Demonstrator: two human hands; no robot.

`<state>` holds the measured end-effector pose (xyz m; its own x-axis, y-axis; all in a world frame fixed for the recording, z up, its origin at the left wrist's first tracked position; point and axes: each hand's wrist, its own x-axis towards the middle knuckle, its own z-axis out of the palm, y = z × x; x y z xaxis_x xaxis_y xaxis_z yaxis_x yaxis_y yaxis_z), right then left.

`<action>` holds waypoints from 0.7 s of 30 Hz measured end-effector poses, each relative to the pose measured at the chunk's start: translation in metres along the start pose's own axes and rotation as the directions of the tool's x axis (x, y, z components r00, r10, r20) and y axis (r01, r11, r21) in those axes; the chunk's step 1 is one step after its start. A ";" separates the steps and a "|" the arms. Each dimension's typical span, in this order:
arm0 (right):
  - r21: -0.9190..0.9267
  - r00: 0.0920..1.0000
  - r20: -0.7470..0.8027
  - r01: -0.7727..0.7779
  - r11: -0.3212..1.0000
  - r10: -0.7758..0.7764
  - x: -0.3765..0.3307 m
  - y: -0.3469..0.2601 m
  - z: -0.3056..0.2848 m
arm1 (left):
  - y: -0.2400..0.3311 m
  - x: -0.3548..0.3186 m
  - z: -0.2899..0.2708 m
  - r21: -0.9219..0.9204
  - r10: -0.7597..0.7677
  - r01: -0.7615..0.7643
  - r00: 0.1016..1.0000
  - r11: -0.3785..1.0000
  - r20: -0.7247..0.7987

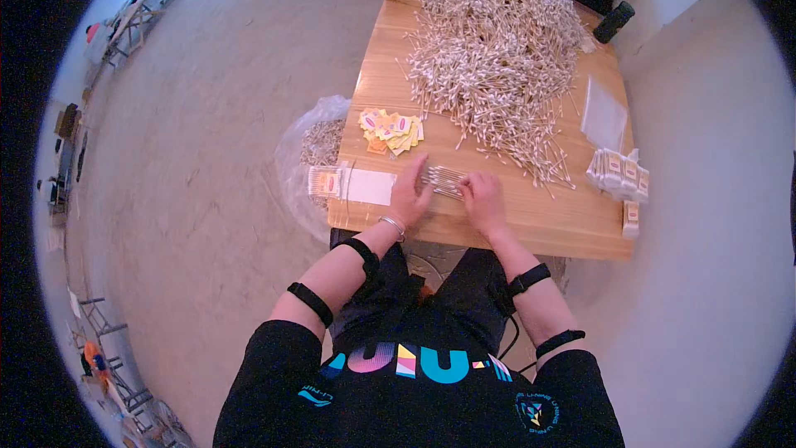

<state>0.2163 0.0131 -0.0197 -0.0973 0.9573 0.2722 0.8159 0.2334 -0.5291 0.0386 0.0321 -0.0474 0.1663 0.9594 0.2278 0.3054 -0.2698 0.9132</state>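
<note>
A loose row of cotton swabs [445,182] lay flat near the front edge of the wooden surface [547,228], between the two hands. Left hand [408,192] sat at the row's left end, thumb and forefinger spread wide with the swab tips between them, apparently as a stop for that end. Right hand [484,202] met the other end with fingers bunched narrow; could not tell whether they pinched any swabs or only pressed against them. Sticks ran roughly side to side, so a hand at each end probably suited evening the tips. Swab heap [502,58] spread beyond, its near fringe toward the person, presumably for a short reach. Printed cards [391,129] lay in a loose pile ahead of the left hand, overlapping, easy to pick at, I judged. White rectangular sheet [369,187] lay flat just left of that hand, a filled swab packet [324,182] beyond it at the surface's left edge. Clear sleeves [604,116] and grouped packets [618,172] lined the right side, likely to leave the front free for both forearms.
</note>
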 end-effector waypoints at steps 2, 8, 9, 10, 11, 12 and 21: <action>-0.024 0.999 -0.018 -0.044 0.999 0.043 0.004 0.007 -0.007 | 0.009 0.000 -0.001 0.207 0.124 -0.141 0.988 0.968 0.094; -0.277 0.951 -0.274 -0.223 0.934 0.146 0.003 0.024 -0.020 | 0.031 0.008 0.003 0.427 0.206 -0.343 0.920 0.837 0.335; -0.211 0.953 -0.268 -0.202 0.956 0.142 0.000 0.024 -0.017 | 0.027 0.011 0.005 0.417 0.204 -0.341 0.919 0.843 0.338; -0.145 0.954 -0.264 -0.182 0.973 0.139 -0.002 0.024 -0.012 | 0.025 0.013 0.007 0.404 0.205 -0.341 0.917 0.849 0.342; -0.078 0.956 -0.259 -0.160 0.984 0.135 -0.006 0.024 -0.008 | 0.022 0.013 0.008 0.398 0.207 -0.343 0.915 0.851 0.346; 0.018 0.951 -0.260 -0.170 0.985 0.169 -0.010 0.022 -0.003 | 0.019 0.010 0.007 0.393 0.209 -0.345 0.913 0.853 0.350; 0.559 0.930 -0.131 -0.218 0.800 0.344 0.005 -0.020 0.035 | 0.026 -0.002 0.005 0.017 -0.083 0.082 0.992 0.997 0.094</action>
<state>0.1795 0.0190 -0.0358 0.2653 0.9479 0.1763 0.3556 0.0737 -0.9317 0.0510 0.0228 -0.0257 0.2277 0.9665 0.1185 0.3343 -0.1919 0.9227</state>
